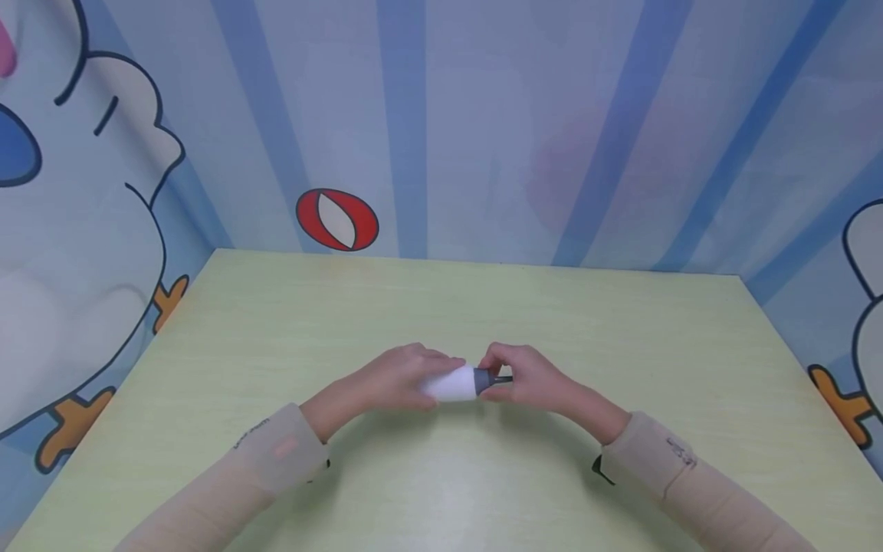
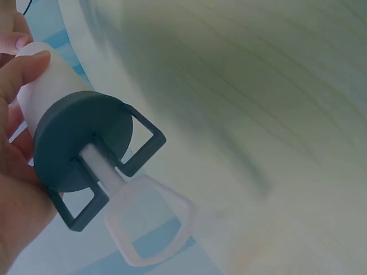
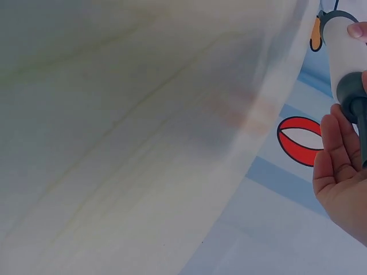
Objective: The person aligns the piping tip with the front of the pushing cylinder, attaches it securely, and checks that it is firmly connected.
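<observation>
A syringe-like plunger tool with a white barrel (image 1: 455, 383) is held level a little above the table. My left hand (image 1: 403, 376) grips the barrel, thumb and fingers curled round it. In the left wrist view, a dark grey end cap (image 2: 63, 146) carries two squared finger loops, and a white plunger with a ring handle (image 2: 186, 212) sticks out of it. At the other end, my right hand (image 1: 527, 376) pinches the dark grey collar (image 3: 348, 91), from which a thin dark nozzle (image 1: 502, 379) points towards the palm. The right thumb is hidden in the right wrist view.
A pale yellow-green table (image 1: 441, 307) spreads beneath both hands. Behind and beside it stand blue striped walls (image 1: 476, 138) with cartoon figures and a red-and-white ball print (image 1: 362, 218). Beige sleeves (image 1: 276, 452) cover both forearms.
</observation>
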